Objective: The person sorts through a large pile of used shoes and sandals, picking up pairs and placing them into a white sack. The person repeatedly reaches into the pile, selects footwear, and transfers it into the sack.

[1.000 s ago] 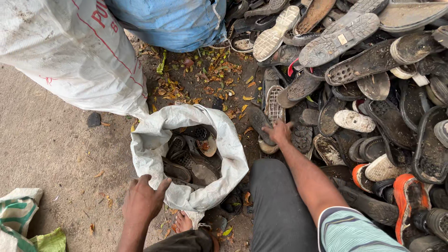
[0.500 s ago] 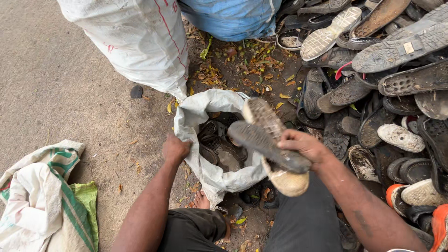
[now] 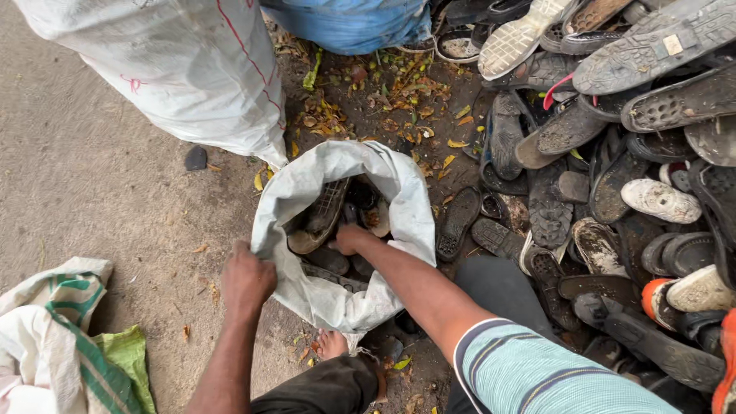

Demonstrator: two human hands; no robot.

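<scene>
White woven sack [image 3: 337, 295] sat on the ground at my feet; left hand [image 3: 247, 277] pinched its rim open, right hand [image 3: 349, 238] reached inside among worn soles [image 3: 318, 218], grip hidden. Best to hold the mouth wide.

Left hand [image 3: 247, 277] grips the rim of a white woven sack [image 3: 406, 222], holding it open on the dirt ground [image 3: 100, 192]. Right hand [image 3: 349, 238] is inside the sack mouth, down among worn shoe soles [image 3: 318, 218]; whether it holds one is hard to tell, fingers hidden. Big pile of old shoes and sandals [image 3: 613, 176] lies just right of the sack. Large white bag [image 3: 176, 61] at top left, blue bag [image 3: 353, 23] beside it, dry leaves [image 3: 383, 100] between. Green-striped cloth sack [image 3: 61, 337] at bottom left. Bare foot [image 3: 331, 343] below the sack.
</scene>
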